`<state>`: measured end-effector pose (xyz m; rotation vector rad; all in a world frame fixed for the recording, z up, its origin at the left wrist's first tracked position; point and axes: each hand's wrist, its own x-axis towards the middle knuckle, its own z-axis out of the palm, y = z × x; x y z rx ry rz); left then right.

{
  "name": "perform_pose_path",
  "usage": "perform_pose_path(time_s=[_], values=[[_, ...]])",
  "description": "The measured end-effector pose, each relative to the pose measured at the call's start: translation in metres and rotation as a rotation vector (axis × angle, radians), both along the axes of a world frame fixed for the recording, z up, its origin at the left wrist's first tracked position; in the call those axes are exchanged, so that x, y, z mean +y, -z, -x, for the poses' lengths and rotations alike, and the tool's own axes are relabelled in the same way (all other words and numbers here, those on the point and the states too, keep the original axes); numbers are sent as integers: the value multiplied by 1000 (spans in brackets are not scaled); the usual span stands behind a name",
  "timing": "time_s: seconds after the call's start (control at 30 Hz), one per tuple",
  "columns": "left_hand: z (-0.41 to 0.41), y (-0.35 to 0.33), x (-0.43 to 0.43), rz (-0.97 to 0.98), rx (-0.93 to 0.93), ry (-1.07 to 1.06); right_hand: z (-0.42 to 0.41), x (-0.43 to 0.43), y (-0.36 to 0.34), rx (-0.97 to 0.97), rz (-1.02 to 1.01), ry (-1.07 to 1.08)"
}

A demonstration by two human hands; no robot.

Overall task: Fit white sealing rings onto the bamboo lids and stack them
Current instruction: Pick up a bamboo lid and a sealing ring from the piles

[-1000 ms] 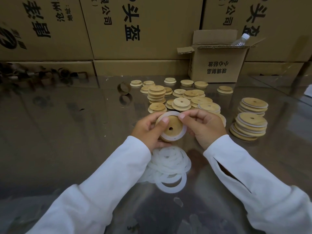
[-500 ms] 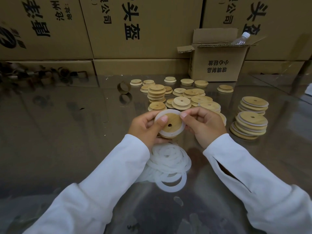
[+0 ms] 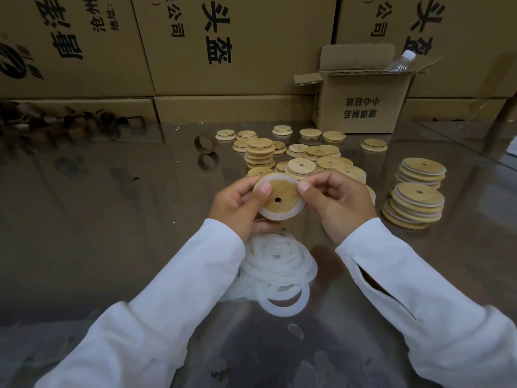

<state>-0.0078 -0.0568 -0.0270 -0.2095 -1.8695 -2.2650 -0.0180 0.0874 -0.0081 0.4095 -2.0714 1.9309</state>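
Both hands hold one round bamboo lid [image 3: 282, 197] with a small centre hole, tilted toward me above the table. A white sealing ring [image 3: 279, 215] sits around its rim. My left hand [image 3: 237, 205] grips the lid's left edge, thumb pressed on the ring. My right hand [image 3: 340, 204] pinches the right edge, thumb on the ring. A heap of loose white rings [image 3: 279, 273] lies on the table below my hands. Loose bamboo lids [image 3: 302, 158] lie behind. Two stacks of ringed lids [image 3: 415, 205] stand at the right.
A reflective metal table [image 3: 112, 219] carries everything. An open cardboard box [image 3: 361, 105] with a plastic bottle [image 3: 398, 63] stands at the back right. Large cartons [image 3: 223, 43] wall the back. Short cardboard tube pieces [image 3: 106, 121] lie at the back left, one tube [image 3: 205, 141] nearer.
My hands have lifted the lid slightly and turned it a little. The ring now sits more evenly round the rim. My thumbs have shifted along its upper edge.
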Motion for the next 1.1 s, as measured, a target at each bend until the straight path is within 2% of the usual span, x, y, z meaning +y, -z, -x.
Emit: perform_pose_path(time_s=[0.33,0.57,0.7,0.8,0.9,1.0,1.1], values=[[1,-1,-2,-16,-17,-17,-2,-5,4,22,-30,72],[2,-2,4,-67,-79,-69,-2,-14,20,-111,-27,221],[2,-3,4,-135,-143,1,0,-15,20,-140,-8,246],[2,-2,0,-63,-173,21,1,-13,20,-151,-30,253],[3,-1,-4,82,-160,-9,0,-9,20,-45,-161,241],[1,-1,-7,230,-80,-65,-3,-8,18,66,-314,199],[0,-1,-9,320,23,-99,-3,-8,18,71,-330,172]])
